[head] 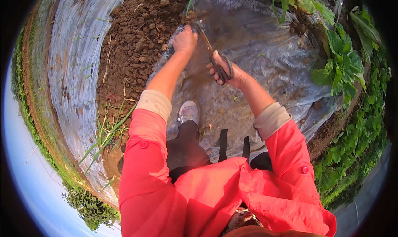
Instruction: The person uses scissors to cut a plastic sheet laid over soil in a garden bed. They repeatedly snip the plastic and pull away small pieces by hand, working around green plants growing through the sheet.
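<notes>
My right hand (237,76) grips a pair of scissors (229,66) with dark loop handles and rusty blades. The blades point away from me, their tips close to my left hand (185,41). That hand's fingers are drawn together at the edge of a clear plastic mulch film (248,34), where it meets bare soil. What they pinch is hidden by the hand. Just beyond stands a thin green leaf stalk (190,3) with a clod of soil at its base.
Brown crumbly soil (133,44) runs along the left, with loose green onion-like plants (112,128) lying on it. Another film-covered bed (77,50) lies farther left. Leafy plants (342,62) grow on the right. My shoe (188,111) rests on the film.
</notes>
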`<state>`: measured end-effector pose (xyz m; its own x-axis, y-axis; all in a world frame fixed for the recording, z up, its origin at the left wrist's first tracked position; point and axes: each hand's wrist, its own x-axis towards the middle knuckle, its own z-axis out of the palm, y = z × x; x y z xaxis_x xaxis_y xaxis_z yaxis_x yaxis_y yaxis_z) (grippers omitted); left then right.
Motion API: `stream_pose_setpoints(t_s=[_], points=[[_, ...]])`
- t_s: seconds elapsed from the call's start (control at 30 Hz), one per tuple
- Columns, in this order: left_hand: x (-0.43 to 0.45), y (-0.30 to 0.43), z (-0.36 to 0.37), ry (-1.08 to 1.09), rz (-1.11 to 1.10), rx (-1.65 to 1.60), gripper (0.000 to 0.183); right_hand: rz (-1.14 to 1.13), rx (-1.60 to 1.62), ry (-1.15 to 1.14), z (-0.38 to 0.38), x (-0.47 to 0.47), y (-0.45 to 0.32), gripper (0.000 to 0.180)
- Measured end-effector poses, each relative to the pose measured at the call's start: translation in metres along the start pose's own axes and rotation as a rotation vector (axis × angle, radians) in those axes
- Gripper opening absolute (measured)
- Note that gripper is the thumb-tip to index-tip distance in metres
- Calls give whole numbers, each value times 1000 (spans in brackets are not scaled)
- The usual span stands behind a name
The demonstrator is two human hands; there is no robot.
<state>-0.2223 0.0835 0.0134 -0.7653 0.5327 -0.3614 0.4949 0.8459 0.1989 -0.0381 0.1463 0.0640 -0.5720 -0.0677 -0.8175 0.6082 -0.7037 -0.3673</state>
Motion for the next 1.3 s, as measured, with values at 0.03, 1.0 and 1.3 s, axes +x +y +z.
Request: stream_pose_setpoints(t_s=[0.03,1.0,1.3], points=[[3,1,-1,8,-9,-14,36,-11,6,-1,0,2,-3,72],[21,17,-13,191,323,-225,31,-183,7,58,-25,-36,-5,70],[26,35,-16,276,156,-198,35,-235,99,28,-20,-36,-5,65]])
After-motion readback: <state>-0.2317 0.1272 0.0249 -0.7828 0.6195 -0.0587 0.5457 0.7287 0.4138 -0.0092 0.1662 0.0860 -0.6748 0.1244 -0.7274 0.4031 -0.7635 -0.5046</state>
